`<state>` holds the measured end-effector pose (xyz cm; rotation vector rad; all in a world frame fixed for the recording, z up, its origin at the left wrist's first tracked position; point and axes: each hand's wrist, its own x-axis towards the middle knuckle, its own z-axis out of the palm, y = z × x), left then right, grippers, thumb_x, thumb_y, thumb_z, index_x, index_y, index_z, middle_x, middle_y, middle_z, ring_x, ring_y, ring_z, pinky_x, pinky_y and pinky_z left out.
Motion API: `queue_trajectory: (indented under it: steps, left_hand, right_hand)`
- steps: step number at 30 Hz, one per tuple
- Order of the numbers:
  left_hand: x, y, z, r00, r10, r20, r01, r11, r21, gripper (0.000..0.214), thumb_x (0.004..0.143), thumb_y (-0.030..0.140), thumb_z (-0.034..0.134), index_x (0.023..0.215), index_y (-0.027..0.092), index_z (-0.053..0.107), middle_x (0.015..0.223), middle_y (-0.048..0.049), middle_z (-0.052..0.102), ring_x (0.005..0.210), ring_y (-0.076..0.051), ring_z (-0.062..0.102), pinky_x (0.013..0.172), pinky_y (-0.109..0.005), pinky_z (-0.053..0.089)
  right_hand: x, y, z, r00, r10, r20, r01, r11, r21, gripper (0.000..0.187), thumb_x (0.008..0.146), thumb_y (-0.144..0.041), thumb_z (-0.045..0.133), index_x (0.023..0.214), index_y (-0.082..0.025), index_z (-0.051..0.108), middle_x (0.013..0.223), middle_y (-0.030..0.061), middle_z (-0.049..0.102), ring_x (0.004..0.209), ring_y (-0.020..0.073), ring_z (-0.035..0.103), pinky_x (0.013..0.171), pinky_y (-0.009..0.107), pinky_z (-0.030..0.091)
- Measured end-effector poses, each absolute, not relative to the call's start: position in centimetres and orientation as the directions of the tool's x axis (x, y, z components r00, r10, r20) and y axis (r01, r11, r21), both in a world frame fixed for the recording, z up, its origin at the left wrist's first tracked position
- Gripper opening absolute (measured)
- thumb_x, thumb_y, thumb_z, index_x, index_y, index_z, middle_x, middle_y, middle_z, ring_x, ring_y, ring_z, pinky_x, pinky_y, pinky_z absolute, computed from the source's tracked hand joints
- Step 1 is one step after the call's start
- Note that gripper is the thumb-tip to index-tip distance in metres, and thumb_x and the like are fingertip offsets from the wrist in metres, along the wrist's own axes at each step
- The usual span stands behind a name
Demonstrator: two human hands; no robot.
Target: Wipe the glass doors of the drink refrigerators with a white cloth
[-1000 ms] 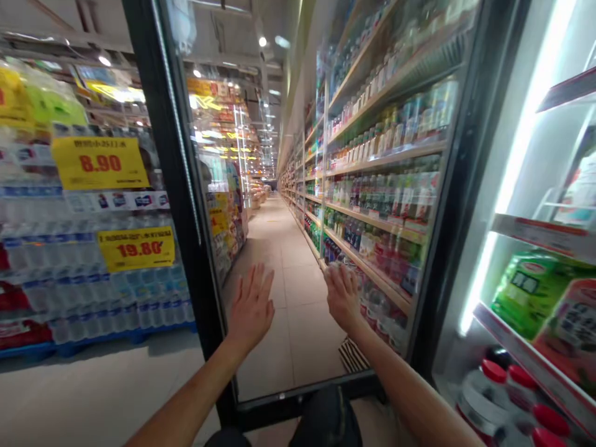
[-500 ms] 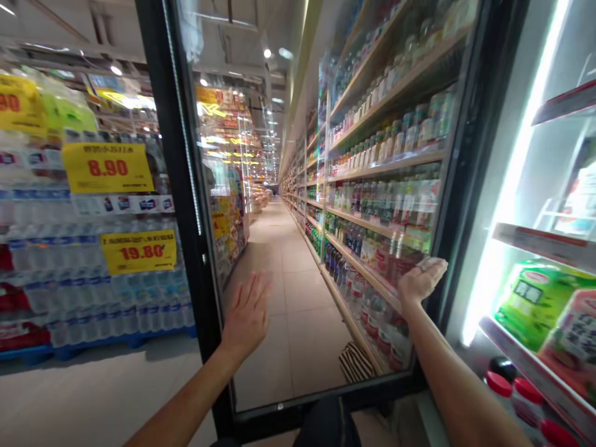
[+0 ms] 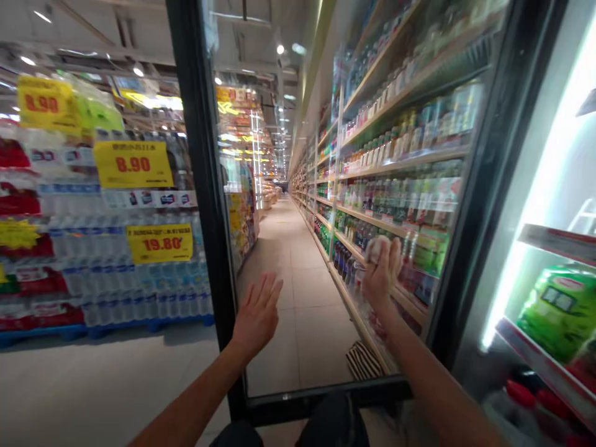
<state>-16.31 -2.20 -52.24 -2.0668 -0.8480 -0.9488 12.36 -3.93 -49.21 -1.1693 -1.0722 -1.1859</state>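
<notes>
In front of me stands a tall glass door [image 3: 291,335] in a black frame. My left hand [image 3: 257,313] is spread flat at the lower left of the pane, its fingers stretched up and holding nothing. On the right half, my right hand [image 3: 379,279] is closed around a crumpled white cloth [image 3: 379,249] at the glass. Part of the cloth is covered by the fingers, and motion blurs it a little.
Shelves of bottles [image 3: 400,192] and a tiled aisle show in the glass. To the right, a lit cooler shelf [image 3: 544,357] bears a green package [image 3: 556,310] and red-capped jars. Stacked water bottles [image 3: 116,273] with yellow price signs [image 3: 133,164] stand left. A striped item [image 3: 363,361] shows low down.
My right hand has moved left across the pane, away from the right frame, with the cloth in it. My left hand stays about the same on the glass. The view has turned slightly left.
</notes>
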Motion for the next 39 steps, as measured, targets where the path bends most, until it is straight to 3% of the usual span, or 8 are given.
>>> queue_trajectory:
  steps: [2,6,9,16,22,29,34,39]
  left_hand:
    - [-16.6,-2.5,-52.8,0.51,0.304,0.805,0.792,-0.531,-0.301,0.054,0.078,0.014,0.044,0.132,0.014,0.042,0.143,-0.0113,0.037,0.135,-0.025,0.028,0.107,-0.044,0.029]
    - [-18.0,-3.1,-54.2,0.465,0.338,0.818,0.821,-0.511,-0.256,0.057,0.077,0.015,0.044,0.133,0.01,0.038,0.143,-0.0144,0.035,0.135,-0.027,0.028,0.106,-0.046,0.031]
    - [-19.6,-3.4,-55.0,0.464,0.325,0.824,0.813,-0.525,-0.251,0.063,0.076,0.013,0.043,0.138,0.011,0.029,0.144,-0.0146,0.035,0.136,-0.025,0.025,0.106,-0.045,0.032]
    - [-20.8,-4.3,-55.4,0.438,0.348,0.829,0.809,-0.555,-0.195,0.069,0.076,0.01,0.042,0.141,0.011,0.018,0.144,-0.0174,0.032,0.137,-0.025,0.021,0.104,-0.046,0.035]
    - [-21.9,-4.9,-53.8,0.401,0.284,0.871,0.838,-0.498,-0.224,0.055,0.079,0.011,0.043,0.132,0.008,0.034,0.14,-0.0197,0.038,0.138,-0.026,0.021,0.106,-0.048,0.03]
    - [-23.0,-3.7,-50.9,0.31,0.252,0.917,0.871,-0.462,-0.167,0.054,0.08,0.012,0.043,0.133,0.01,0.032,0.141,-0.0189,0.037,0.138,-0.024,0.021,0.109,-0.047,0.025]
    - [-23.3,-2.9,-48.5,0.24,0.221,0.945,0.881,-0.458,-0.117,0.054,0.081,0.015,0.045,0.134,0.011,0.032,0.143,-0.0189,0.034,0.137,-0.025,0.023,0.109,-0.047,0.026]
    - [-23.2,-2.0,-45.8,0.265,0.179,0.947,0.871,-0.467,-0.156,0.061,0.08,0.014,0.044,0.138,0.012,0.026,0.145,-0.018,0.03,0.138,-0.025,0.02,0.109,-0.048,0.024]
  right_hand:
    - [11.1,-3.5,-49.3,0.12,-0.128,0.984,0.993,0.037,-0.116,0.061,0.087,-0.012,0.035,0.145,-0.02,0.018,0.15,0.0153,0.02,0.139,0.0278,0.017,0.105,0.054,0.029]
    - [5.0,-3.6,-55.3,-0.419,0.142,0.897,0.892,0.25,0.377,0.051,0.085,-0.011,0.041,0.135,-0.022,0.041,0.14,0.0091,0.042,0.137,0.0218,0.025,0.11,0.047,0.024]
    - [2.1,-3.4,-57.7,-0.632,0.18,0.754,0.757,0.349,0.552,0.04,0.087,-0.014,0.041,0.122,-0.027,0.054,0.134,0.0022,0.05,0.134,0.0174,0.03,0.114,0.046,0.013]
    - [-0.4,-1.0,-49.8,-0.228,0.075,0.971,0.959,0.19,0.211,0.045,0.086,-0.009,0.039,0.129,-0.015,0.048,0.133,0.0134,0.05,0.139,0.024,0.018,0.112,0.053,0.008]
    - [-2.7,-1.9,-55.5,-0.817,0.141,0.56,0.552,0.472,0.687,0.036,0.09,-0.022,0.039,0.124,-0.023,0.052,0.14,0.0031,0.044,0.132,0.0164,0.033,0.111,0.042,0.025]
    - [-6.3,0.4,-46.9,-0.491,0.072,0.868,0.831,0.337,0.442,0.042,0.091,-0.017,0.038,0.132,-0.019,0.044,0.139,0.0079,0.044,0.136,0.024,0.026,0.111,0.056,0.01]
    - [-6.4,0.7,-46.9,-0.776,-0.001,0.631,0.565,0.444,0.695,0.033,0.091,-0.019,0.039,0.121,-0.019,0.053,0.138,0.0055,0.047,0.132,0.0194,0.034,0.112,0.049,0.017]
    - [-6.7,1.4,-41.2,-0.628,0.042,0.777,0.727,0.388,0.567,0.042,0.09,-0.016,0.039,0.131,-0.02,0.043,0.14,0.0081,0.043,0.136,0.0223,0.027,0.111,0.056,0.013]
